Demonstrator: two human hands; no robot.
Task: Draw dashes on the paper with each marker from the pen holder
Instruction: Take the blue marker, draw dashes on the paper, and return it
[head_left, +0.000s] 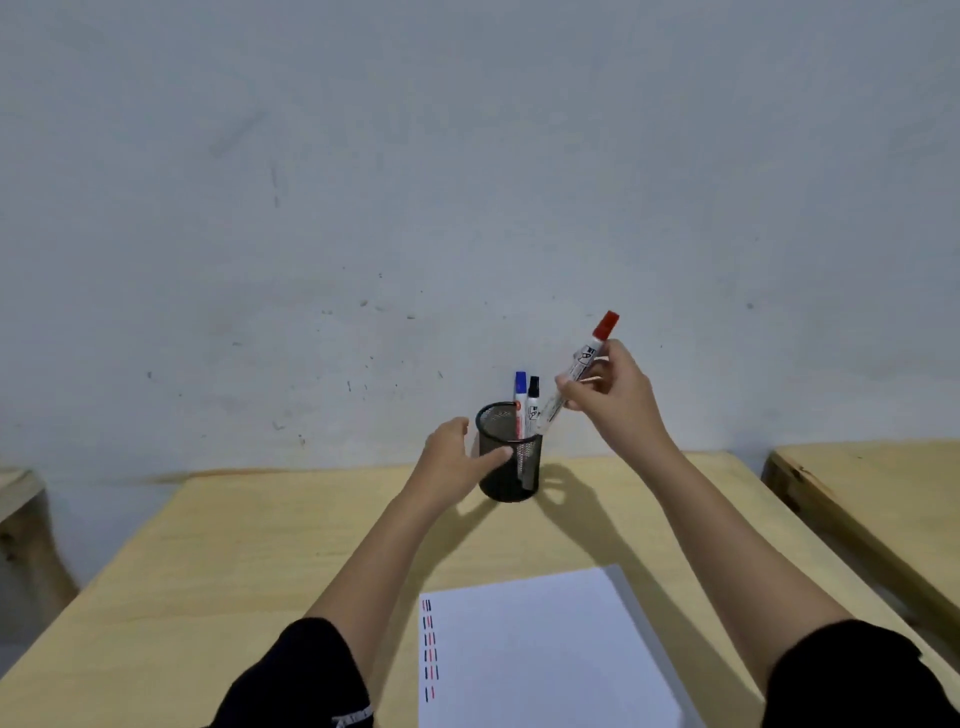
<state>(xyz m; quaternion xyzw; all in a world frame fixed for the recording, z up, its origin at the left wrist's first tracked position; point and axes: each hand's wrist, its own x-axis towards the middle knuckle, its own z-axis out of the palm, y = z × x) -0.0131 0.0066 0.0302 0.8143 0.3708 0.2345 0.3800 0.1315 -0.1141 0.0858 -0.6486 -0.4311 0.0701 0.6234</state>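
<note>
A black mesh pen holder (524, 470) stands at the far edge of the wooden table (249, 571). My left hand (457, 460) grips its left side. A blue-capped marker (520, 395) and a black-capped marker (532, 400) stand upright in it. My right hand (608, 395) holds a red-capped marker (584, 364) tilted, cap up to the right, lower end at the holder's rim. A white paper (540, 654) lies near me, with columns of black, blue and red dashes (429, 649) along its left edge.
A grey-white wall (467, 182) rises right behind the holder. Another wooden table (883, 499) stands to the right across a narrow gap. Part of a wooden piece of furniture (21, 514) shows at the far left.
</note>
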